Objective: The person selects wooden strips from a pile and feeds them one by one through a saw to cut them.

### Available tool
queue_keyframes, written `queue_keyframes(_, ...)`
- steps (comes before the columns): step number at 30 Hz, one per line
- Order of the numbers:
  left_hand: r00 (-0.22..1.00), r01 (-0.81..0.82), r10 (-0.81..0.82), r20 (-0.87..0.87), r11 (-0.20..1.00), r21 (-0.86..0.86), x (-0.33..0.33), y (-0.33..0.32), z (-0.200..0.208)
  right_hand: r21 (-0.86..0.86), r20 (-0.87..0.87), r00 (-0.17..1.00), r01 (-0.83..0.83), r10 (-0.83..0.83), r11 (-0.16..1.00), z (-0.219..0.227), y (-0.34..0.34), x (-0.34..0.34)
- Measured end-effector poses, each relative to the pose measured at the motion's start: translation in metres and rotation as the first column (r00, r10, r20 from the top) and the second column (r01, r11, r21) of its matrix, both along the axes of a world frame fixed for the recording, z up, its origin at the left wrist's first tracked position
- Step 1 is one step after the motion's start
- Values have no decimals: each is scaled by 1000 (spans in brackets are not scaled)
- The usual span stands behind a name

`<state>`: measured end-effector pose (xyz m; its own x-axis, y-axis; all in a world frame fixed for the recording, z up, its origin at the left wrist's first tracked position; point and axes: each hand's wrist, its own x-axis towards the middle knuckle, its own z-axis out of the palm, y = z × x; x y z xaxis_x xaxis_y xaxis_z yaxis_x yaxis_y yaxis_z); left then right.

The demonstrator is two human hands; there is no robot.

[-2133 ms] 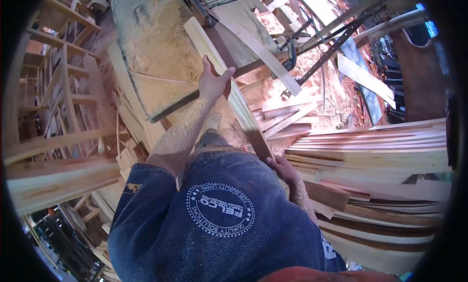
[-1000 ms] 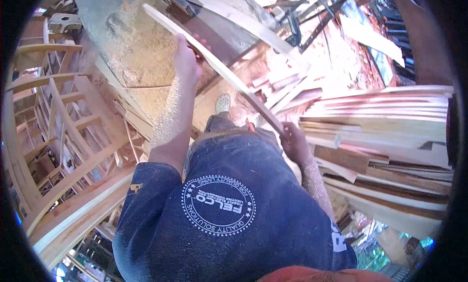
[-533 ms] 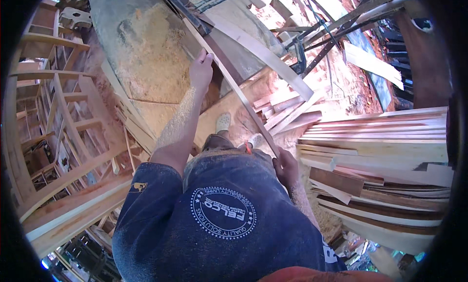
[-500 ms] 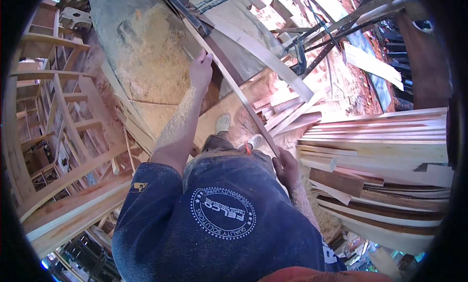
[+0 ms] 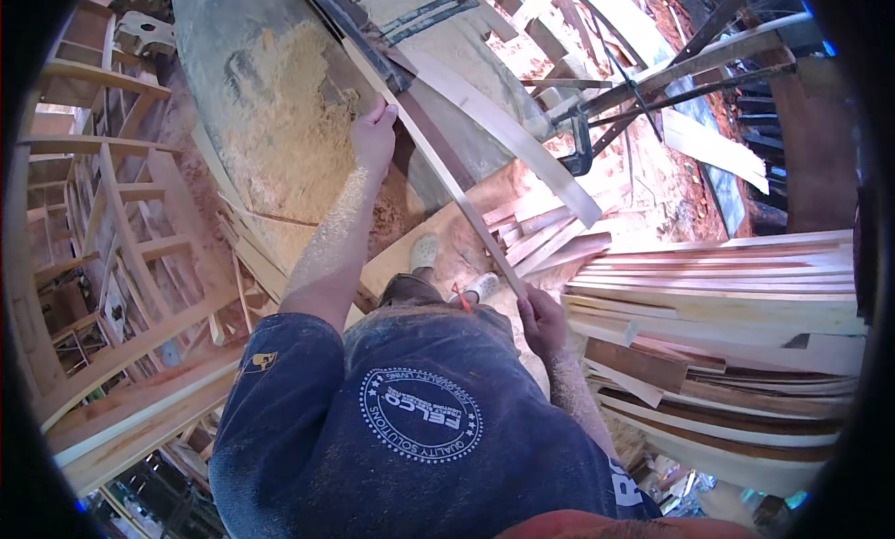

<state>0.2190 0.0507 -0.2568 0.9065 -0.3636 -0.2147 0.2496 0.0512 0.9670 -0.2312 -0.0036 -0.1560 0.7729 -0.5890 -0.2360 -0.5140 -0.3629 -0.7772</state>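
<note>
A long thin wooden strip (image 5: 447, 180) slants from the upper left toward my right side. Its far end lies against a dark metal guide (image 5: 350, 21) on a dusty worktable (image 5: 210, 21). My left hand (image 5: 373, 136) pinches the strip near that guide, thumb on its edge. Around the near end, beside my hip, my right hand (image 5: 543, 320) is closed. Sawdust coats both forearms. A heap of sawdust (image 5: 280, 119) covers the table left of my left hand. Just right of the strip, a wide pale board (image 5: 503, 119) slants across the table.
Stacked planks (image 5: 718, 287) rise close on my right. Offcuts (image 5: 545, 241) lie on the ground ahead. A dark clamp (image 5: 580, 143) hangs by a beam at the upper right. Wooden frames (image 5: 121, 203) stand on the left. My light shoes (image 5: 424, 250) show below the table.
Both hands keep their hold on the strip and appear slightly farther left. The view has shifted a little, so any travel of the strip along the guide is hard to tell.
</note>
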Motion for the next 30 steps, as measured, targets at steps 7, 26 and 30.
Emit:
queue_keyframes(7,998,16,-13,-64,999,39,11,-2,9,3,-11,1000,14,-14,1000,0,2,17)
queue_keyframes(26,998,-58,58,12,998,-17,29,-4,4,36,-30,999,25,-23,999,3,1,42)
queue_keyframes(30,998,27,-26,-54,999,21,36,-6,15,-15,26,1000,17,-17,1000,-6,1,45)
